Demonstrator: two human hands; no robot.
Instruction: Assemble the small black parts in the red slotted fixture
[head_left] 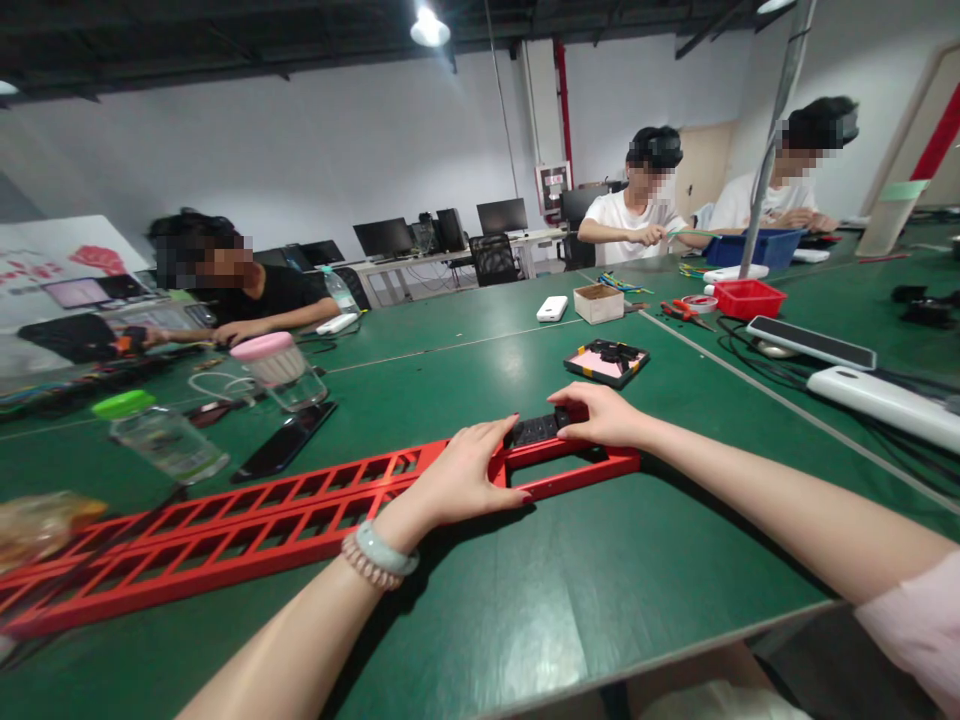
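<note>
A long red lattice frame point(247, 525) lies flat across the green table point(570, 590), running from the left edge to the middle. My left hand point(469, 475) grips the frame near its right end, fingers curled over the rail. My right hand point(600, 415) presses its fingers down on a small black ribbed block point(534, 430) that sits on the frame's far rail at the right end. A bead bracelet and a pale bangle circle my left wrist.
A dark tray with a pink liner and black parts point(607, 362) lies just beyond my right hand. Two clear jars point(161, 435) point(281, 372), a phone point(285, 440), a cardboard box point(598, 303), red bin point(748, 298) and power strips point(885, 400) stand around. Three other people sit at the far side.
</note>
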